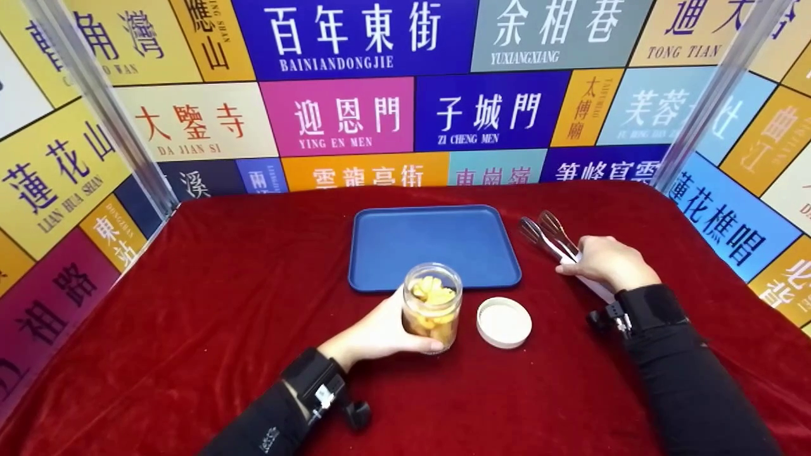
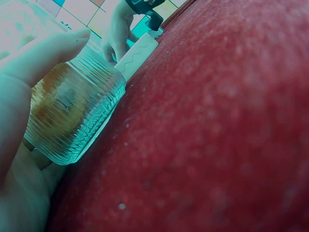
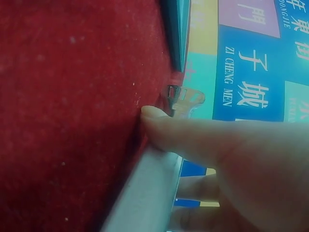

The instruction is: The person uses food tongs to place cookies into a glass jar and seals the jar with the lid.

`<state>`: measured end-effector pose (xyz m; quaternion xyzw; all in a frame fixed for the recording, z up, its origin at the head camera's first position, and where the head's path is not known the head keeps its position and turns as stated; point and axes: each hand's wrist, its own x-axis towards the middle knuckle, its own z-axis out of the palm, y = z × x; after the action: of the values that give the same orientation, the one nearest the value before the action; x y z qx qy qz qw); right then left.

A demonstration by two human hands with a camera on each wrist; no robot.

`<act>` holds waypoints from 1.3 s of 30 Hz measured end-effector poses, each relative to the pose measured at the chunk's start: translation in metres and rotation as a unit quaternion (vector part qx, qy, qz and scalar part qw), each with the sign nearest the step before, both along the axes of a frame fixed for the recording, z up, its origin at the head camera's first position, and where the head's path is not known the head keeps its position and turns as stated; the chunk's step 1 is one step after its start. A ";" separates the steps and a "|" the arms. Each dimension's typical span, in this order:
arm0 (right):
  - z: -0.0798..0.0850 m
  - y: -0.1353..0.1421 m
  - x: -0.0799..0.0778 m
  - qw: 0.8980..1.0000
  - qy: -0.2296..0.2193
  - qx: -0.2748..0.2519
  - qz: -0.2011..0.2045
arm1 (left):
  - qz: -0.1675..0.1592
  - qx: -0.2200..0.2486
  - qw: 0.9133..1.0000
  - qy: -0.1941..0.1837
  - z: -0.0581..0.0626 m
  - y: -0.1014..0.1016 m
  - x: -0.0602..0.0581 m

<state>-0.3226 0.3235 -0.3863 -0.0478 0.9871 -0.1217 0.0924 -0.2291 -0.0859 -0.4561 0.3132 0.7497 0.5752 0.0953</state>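
Note:
My left hand (image 1: 374,335) is wrapped around a ribbed glass jar (image 1: 433,326), thumb across its near side. Yellow chunks of food (image 1: 432,292) fill much of the jar, whose top is uncovered. In the left wrist view the jar (image 2: 77,104) stands close over the red cloth. Over on the right, my right hand (image 1: 608,261) grips a pair of tongs (image 1: 557,244) with pale handles and slotted metal heads pointing toward the back. The right wrist view has the thumb (image 3: 178,130) lying across the tongs' handle (image 3: 145,193).
A blue tray (image 1: 434,244) lies behind the jar. The round white lid (image 1: 504,323) sits to the right of the jar, its hollow side up. Red cloth (image 1: 209,304) covers the table. A wall of coloured sign panels (image 1: 355,120) and metal posts (image 1: 722,95) stands behind.

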 end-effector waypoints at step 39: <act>0.015 -0.129 0.073 0.948 -0.037 0.061 0.311 | 0.000 0.001 1.000 0.000 -0.002 -0.001 -0.002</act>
<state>-0.2494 0.1945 -0.3714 -0.3421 0.9246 -0.0278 0.1653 -0.2307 -0.0871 -0.4585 0.3128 0.7494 0.5758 0.0949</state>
